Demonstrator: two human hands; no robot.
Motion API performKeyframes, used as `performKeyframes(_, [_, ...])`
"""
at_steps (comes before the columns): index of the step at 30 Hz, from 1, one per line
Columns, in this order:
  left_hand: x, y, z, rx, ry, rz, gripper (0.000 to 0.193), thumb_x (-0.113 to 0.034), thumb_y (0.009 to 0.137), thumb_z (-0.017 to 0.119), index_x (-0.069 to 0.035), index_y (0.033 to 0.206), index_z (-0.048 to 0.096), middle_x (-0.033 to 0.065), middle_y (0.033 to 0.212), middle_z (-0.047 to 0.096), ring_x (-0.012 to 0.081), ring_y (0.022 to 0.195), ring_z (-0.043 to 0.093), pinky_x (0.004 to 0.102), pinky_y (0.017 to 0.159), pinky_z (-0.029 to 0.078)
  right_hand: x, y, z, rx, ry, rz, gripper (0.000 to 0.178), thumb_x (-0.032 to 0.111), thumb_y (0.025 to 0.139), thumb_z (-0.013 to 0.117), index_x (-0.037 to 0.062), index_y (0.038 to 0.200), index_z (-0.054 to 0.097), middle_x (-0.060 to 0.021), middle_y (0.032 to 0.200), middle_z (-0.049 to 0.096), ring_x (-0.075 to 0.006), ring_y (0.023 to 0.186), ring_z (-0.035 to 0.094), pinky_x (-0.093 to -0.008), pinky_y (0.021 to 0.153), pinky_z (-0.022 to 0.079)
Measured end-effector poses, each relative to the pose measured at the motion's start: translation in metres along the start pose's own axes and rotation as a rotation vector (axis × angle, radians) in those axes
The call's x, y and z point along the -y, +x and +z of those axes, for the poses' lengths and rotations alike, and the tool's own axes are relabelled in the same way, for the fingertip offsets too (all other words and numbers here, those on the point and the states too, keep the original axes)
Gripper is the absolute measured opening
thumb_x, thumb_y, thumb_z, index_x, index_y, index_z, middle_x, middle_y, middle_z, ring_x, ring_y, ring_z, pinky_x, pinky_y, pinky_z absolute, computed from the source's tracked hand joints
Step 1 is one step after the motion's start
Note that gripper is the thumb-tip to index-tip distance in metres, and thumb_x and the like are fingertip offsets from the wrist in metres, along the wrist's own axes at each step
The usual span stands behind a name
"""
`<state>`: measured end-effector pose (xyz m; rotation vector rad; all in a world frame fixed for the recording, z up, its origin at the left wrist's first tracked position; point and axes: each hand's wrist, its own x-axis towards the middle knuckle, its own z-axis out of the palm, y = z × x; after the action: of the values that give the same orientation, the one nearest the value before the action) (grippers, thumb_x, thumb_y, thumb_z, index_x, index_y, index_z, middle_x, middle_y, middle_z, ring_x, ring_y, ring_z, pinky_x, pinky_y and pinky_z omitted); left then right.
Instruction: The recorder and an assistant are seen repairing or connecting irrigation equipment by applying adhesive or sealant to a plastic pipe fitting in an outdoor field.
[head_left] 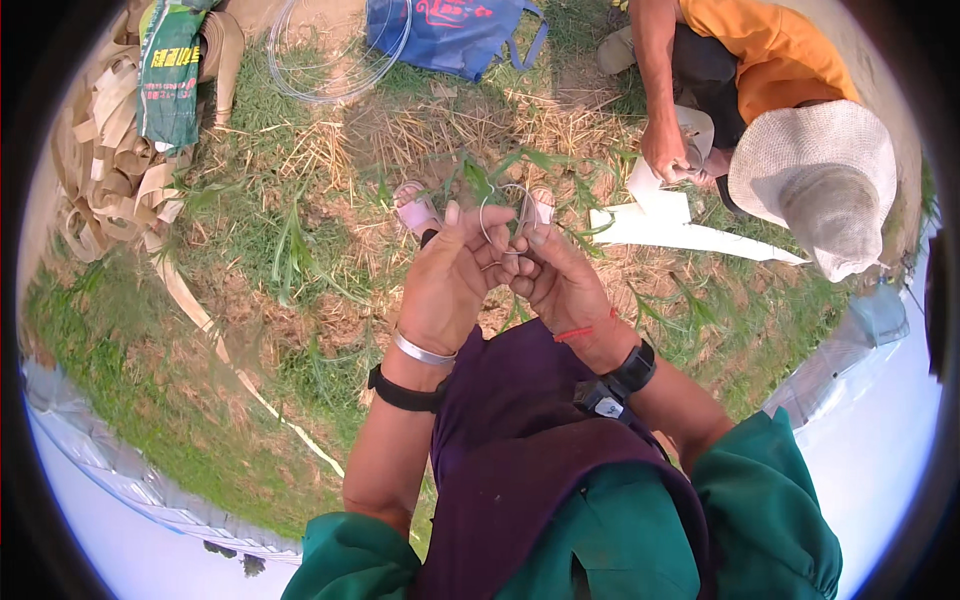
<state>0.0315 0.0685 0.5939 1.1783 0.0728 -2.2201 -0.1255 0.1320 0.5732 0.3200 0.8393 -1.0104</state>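
Observation:
In front of my lap, both hands meet fingertip to fingertip around a thin piece of wire (pixel 483 214) bent into curved loops. My left hand (pixel 436 282) has its fingers closed on the wire, its thumb pointing up and away from me. Close against it, my right hand (pixel 573 290) pinches the wire too, thumb and fingers pressed together. One loop rises above the left fingers and another bends up over the right ones. The fingers hide where the wire's ends lie.
Straw and grass cover the ground. Flat tan strapping (pixel 120 190) lies heaped at far left beside a green bag (pixel 170 75). A wire coil (pixel 338 95) and blue bag (pixel 450 35) lie ahead. At right, a person in a hat (pixel 815 185) handles white sheet material (pixel 660 225).

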Motion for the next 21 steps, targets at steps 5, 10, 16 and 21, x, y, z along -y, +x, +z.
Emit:
performKeyframes(5, [0.017,0.001,-0.016,0.008,-0.040,-0.032,0.030,-0.031,0.103,0.045,-0.004,0.107,0.057,0.0016,0.086,0.056,0.0154,0.071,0.056,0.0282,0.065,0.048,0.015,-0.011,0.011,0.052,0.051,0.041,0.018,0.016,0.098,0.056,0.0056,0.113,0.057,-0.0043,0.099,0.063,-0.0117,0.087,0.064,-0.0282,0.079,0.057])
performKeyframes(10, [0.026,-0.003,0.009,-0.056,-0.281,-0.186,0.026,-0.027,0.103,0.044,-0.005,0.105,0.056,0.0016,0.080,0.055,0.0149,0.068,0.053,0.0266,0.060,0.045,0.031,-0.024,0.004,0.259,-0.049,0.032,0.017,0.014,0.098,0.056,0.0044,0.112,0.057,-0.0067,0.101,0.063,-0.0116,0.083,0.063,-0.0258,0.074,0.056])
performKeyframes(16, [0.042,-0.001,0.023,0.049,-0.408,-0.281,0.025,-0.024,0.103,0.045,-0.003,0.106,0.057,0.0023,0.080,0.057,0.0173,0.066,0.057,0.0278,0.058,0.047,0.045,-0.032,-0.021,0.353,-0.293,-0.120,0.013,0.011,0.096,0.059,0.0043,0.107,0.057,-0.0108,0.104,0.065,-0.0150,0.087,0.066,-0.0201,0.059,0.048])
performKeyframes(21, [0.064,-0.003,0.042,-0.077,-0.400,-0.345,0.025,-0.025,0.103,0.046,-0.002,0.106,0.056,0.0021,0.075,0.057,0.0144,0.062,0.054,0.0257,0.052,0.044,0.053,-0.048,-0.032,0.318,-0.255,-0.111,0.011,0.008,0.095,0.059,0.0033,0.105,0.057,-0.0132,0.101,0.067,-0.0159,0.080,0.068,-0.0200,0.056,0.048])
